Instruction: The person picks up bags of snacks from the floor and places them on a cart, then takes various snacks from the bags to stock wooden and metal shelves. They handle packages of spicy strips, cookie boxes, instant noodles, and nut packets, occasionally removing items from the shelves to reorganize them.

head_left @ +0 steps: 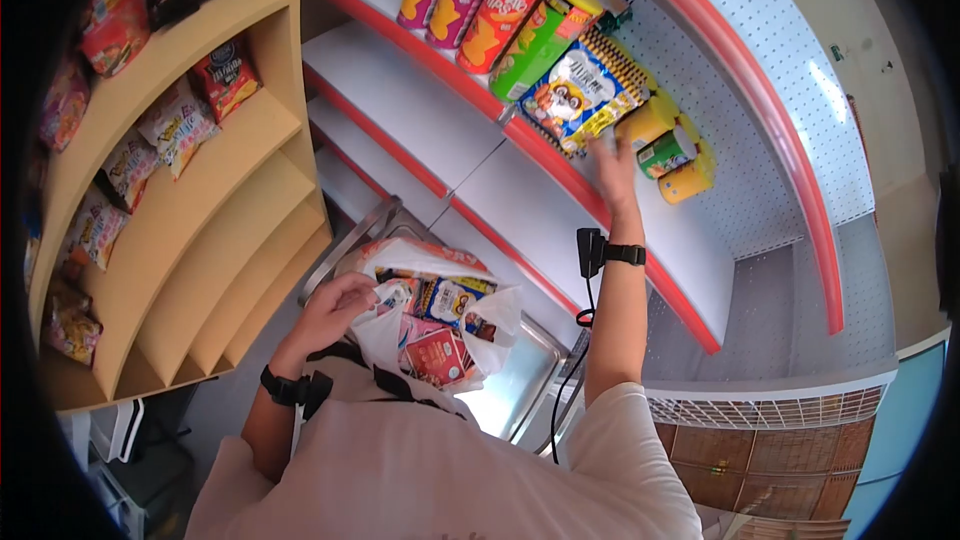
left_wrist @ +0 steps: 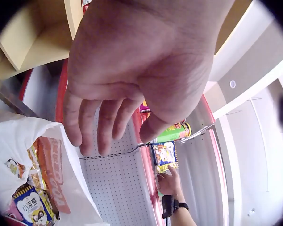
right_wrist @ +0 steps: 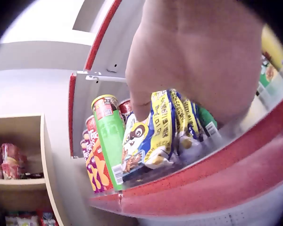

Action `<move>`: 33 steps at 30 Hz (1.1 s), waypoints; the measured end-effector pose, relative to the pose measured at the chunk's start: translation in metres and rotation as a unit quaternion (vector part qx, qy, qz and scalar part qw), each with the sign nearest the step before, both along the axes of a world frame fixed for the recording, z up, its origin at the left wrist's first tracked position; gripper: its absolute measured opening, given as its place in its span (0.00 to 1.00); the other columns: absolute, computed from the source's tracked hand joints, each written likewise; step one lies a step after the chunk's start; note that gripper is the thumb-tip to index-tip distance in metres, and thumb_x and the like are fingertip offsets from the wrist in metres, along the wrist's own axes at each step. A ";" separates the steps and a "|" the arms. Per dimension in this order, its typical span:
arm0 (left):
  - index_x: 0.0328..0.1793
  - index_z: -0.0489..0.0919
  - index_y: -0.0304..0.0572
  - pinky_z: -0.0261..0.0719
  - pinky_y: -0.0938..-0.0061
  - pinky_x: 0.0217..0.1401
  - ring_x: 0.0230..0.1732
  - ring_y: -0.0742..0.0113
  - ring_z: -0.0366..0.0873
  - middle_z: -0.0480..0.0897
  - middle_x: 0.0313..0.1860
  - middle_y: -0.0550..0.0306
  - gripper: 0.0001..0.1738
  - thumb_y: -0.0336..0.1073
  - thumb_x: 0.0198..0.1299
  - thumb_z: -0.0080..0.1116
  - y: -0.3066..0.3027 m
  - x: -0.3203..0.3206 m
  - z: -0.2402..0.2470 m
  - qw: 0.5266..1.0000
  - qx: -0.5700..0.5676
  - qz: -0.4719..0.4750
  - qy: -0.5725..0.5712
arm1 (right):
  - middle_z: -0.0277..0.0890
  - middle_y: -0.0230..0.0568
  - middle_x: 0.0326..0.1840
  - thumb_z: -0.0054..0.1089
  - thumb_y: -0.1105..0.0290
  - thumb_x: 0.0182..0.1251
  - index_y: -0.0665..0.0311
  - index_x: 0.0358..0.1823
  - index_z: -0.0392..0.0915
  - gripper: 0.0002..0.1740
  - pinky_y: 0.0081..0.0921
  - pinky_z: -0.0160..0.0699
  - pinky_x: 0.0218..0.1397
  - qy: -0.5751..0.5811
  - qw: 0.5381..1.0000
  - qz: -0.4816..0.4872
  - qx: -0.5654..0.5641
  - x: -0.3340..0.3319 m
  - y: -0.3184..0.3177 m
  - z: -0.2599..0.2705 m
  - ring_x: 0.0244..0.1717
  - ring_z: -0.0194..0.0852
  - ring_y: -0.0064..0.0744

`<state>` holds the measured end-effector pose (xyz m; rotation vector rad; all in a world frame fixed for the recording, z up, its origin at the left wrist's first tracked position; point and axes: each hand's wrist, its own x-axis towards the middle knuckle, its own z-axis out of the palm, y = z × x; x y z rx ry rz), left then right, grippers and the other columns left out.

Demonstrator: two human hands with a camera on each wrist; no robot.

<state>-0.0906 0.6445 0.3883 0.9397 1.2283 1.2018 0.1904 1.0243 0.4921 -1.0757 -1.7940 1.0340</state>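
At the right end of a row of blue and yellow snack bags (head_left: 575, 90) on the shelf, my right hand (head_left: 613, 175) reaches in. In the right wrist view its thumb lies against the front snack bag (right_wrist: 162, 127), with the hand around the row's upper side; the other fingers are hidden. My left hand (head_left: 335, 312) hovers at the rim of a white plastic bag (head_left: 490, 325), its fingers loosely bent and holding nothing in the left wrist view (left_wrist: 132, 80). Inside the plastic bag are a matching blue snack pack (head_left: 450, 300) and a red packet (head_left: 437, 357).
Chip canisters (head_left: 505, 15) stand left of the snack bags, and yellow-lidded tubs (head_left: 665, 150) to the right. A red-edged upper shelf (head_left: 760, 90) overhangs. Wooden shelves (head_left: 200, 270) with snack packs are on the left. The plastic bag sits on a metal cart (head_left: 530, 370).
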 end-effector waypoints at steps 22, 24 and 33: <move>0.80 0.41 0.44 0.49 0.60 0.77 0.77 0.38 0.48 0.51 0.76 0.32 0.46 0.25 0.55 0.48 0.090 0.048 -0.061 0.951 0.045 -0.046 0.301 | 0.63 0.56 0.65 0.62 0.73 0.50 0.59 0.67 0.62 0.38 0.43 0.61 0.70 -0.404 0.913 0.050 0.026 -0.005 -0.194 -0.306 0.66 0.60 0.56; 0.80 0.40 0.46 0.49 0.61 0.77 0.78 0.41 0.46 0.49 0.77 0.33 0.46 0.24 0.56 0.47 0.090 0.047 -0.059 0.959 0.047 -0.061 0.272 | 0.56 0.55 0.71 0.64 0.69 0.50 0.56 0.69 0.61 0.40 0.49 0.55 0.73 -0.460 0.885 0.058 0.032 -0.014 -0.194 -0.307 0.71 0.54 0.55; 0.78 0.52 0.44 0.48 0.65 0.77 0.79 0.47 0.45 0.47 0.79 0.40 0.38 0.29 0.60 0.51 0.060 0.043 -0.056 0.969 0.105 -0.027 0.223 | 0.52 0.54 0.71 0.68 0.52 0.41 0.57 0.60 0.73 0.40 0.64 0.48 0.68 -0.615 0.777 0.130 -0.047 -0.019 -0.206 -0.264 0.71 0.48 0.57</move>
